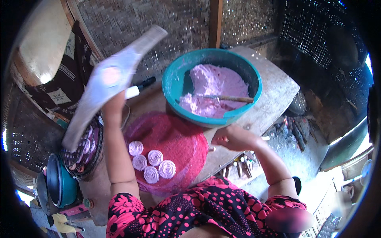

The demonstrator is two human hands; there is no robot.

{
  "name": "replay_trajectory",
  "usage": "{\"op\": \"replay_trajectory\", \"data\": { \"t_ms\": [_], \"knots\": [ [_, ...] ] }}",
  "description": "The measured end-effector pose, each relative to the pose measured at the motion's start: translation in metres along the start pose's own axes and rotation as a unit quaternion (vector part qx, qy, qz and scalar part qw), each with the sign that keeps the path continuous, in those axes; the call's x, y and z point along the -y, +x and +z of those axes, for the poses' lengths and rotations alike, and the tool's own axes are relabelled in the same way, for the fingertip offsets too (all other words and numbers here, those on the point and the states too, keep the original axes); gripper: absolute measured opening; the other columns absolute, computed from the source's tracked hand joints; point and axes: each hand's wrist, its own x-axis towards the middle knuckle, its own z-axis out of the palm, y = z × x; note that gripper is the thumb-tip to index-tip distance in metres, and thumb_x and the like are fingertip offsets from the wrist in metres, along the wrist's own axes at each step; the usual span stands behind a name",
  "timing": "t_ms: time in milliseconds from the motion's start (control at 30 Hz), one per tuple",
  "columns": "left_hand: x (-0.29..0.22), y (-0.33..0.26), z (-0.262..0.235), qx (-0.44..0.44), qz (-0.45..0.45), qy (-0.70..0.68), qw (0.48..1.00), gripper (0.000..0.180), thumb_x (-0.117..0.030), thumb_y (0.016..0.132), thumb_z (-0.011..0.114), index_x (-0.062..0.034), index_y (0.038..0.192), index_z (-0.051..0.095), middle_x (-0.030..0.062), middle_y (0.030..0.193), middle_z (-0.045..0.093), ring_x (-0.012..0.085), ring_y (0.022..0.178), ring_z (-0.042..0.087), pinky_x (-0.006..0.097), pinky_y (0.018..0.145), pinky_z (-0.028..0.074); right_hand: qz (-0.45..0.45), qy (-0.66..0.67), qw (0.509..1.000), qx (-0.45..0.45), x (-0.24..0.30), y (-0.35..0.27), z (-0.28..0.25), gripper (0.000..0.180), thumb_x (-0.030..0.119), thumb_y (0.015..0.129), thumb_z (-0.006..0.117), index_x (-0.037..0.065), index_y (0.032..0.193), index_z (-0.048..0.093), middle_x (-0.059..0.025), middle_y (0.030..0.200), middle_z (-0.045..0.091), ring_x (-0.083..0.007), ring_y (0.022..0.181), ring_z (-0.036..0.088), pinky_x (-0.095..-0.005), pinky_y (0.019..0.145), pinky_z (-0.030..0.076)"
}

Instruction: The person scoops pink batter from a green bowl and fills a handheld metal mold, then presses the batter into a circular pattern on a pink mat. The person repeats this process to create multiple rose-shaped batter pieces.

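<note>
My left hand (pixel 114 104) is raised at the left, gripping a long pale paddle-shaped tool (pixel 93 89). The tool is wide in the middle with a round lilac-pink patch, narrows to both ends, and is blurred by motion. My right hand (pixel 232 137) is by the right edge of a round red mat (pixel 178 139), below the basin. Its fingers are curled in; whatever they hold is hidden. Several lilac swirled rosettes (pixel 155 157) lie on the mat's left part. Lilac dough (pixel 218 83) fills much of a teal basin (pixel 168 85); a wooden-handled utensil (pixel 236 98) rests in it.
Everything stands on a wooden table (pixel 274 83). Behind the tool lies a white-and-black object (pixel 137 90). Stacked round trays (pixel 85 152) with more swirls and a teal tub (pixel 65 182) are at the left. At the right, firewood (pixel 297 133) smoulders on the floor.
</note>
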Motion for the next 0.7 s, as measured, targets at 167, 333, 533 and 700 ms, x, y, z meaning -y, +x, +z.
{"op": "replay_trajectory", "data": {
  "t_ms": [167, 333, 533, 700],
  "knots": [
    [0.028, -0.040, -0.094, -0.186, -0.243, -0.468, 0.829, 0.016, -0.006, 0.087, 0.062, 0.0000, 0.102, 0.061, 0.0092, 0.093, 0.060, 0.0178, 0.085, 0.058, 0.032, 0.080, 0.048, -0.031, -0.142, 0.972, -0.182, -0.055, 0.015, 0.111, 0.024, 0.007, 0.088, 0.057, 0.005, 0.108, 0.068, -0.0151, 0.107, 0.064, -0.0345, 0.103, 0.060, -0.0410, 0.091, 0.050],
    [0.008, -0.056, -0.160, -0.126, -0.179, -0.677, 0.703, 0.017, -0.008, 0.086, 0.057, -0.0110, 0.086, 0.040, 0.0024, 0.083, 0.039, 0.0132, 0.072, 0.041, 0.028, 0.066, 0.037, -0.042, -0.083, 0.978, -0.185, -0.047, 0.005, 0.115, 0.019, 0.004, 0.084, 0.061, 0.004, 0.102, 0.068, -0.0128, 0.097, 0.065, -0.0320, 0.095, 0.063, -0.0393, 0.083, 0.053],
    [-0.003, -0.085, -0.162, -0.078, -0.272, -0.804, 0.523, 0.016, -0.013, 0.088, 0.058, -0.0105, 0.086, 0.042, 0.0012, 0.080, 0.042, 0.0126, 0.069, 0.046, 0.030, 0.064, 0.041, -0.156, -0.134, 0.865, -0.457, 0.037, 0.012, 0.006, 0.028, 0.002, 0.079, 0.072, 0.003, 0.108, 0.068, -0.0177, 0.102, 0.066, -0.0315, 0.093, 0.063, -0.0397, 0.082, 0.053],
    [-0.040, -0.088, -0.125, -0.086, -0.328, -0.861, 0.380, 0.018, -0.017, 0.087, 0.060, -0.0124, 0.083, 0.043, -0.0022, 0.078, 0.044, 0.0106, 0.068, 0.048, 0.030, 0.063, 0.042, -0.174, 0.256, 0.936, -0.166, 0.079, 0.054, 0.006, 0.056, 0.035, 0.096, 0.062, 0.001, 0.138, 0.051, -0.0181, 0.144, 0.048, -0.0321, 0.131, 0.048, -0.0449, 0.109, 0.037]
  ]
}}
